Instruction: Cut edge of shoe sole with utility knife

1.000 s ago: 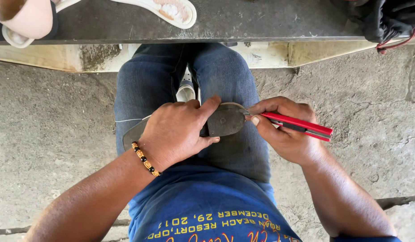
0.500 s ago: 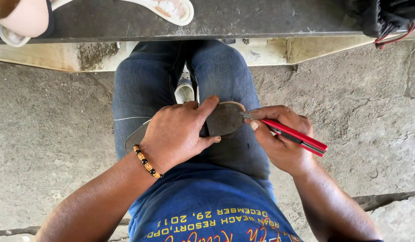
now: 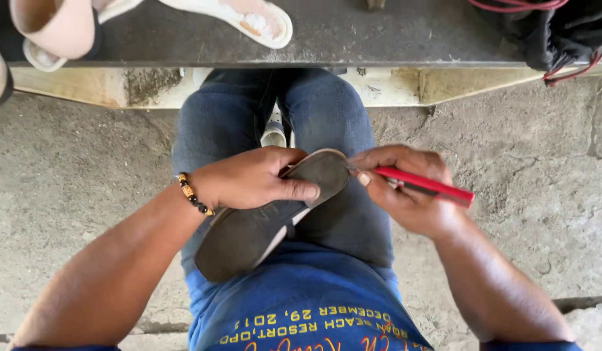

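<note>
Your left hand clamps the dark sandal sole on your lap while your right hand grips red-handled pliers at its toe edge, work apparently unfinished.

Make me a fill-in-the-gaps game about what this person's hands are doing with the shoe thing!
1. The left hand presses a dark brown flat sandal sole onto the person's ____.
2. The right hand holds pliers with ____ handles.
3. The left wrist wears a ____ of orange and black beads.
4. A white sandal lies on the dark grey ____ above the knees.

Missing words: lap; red; bracelet; bench
</note>
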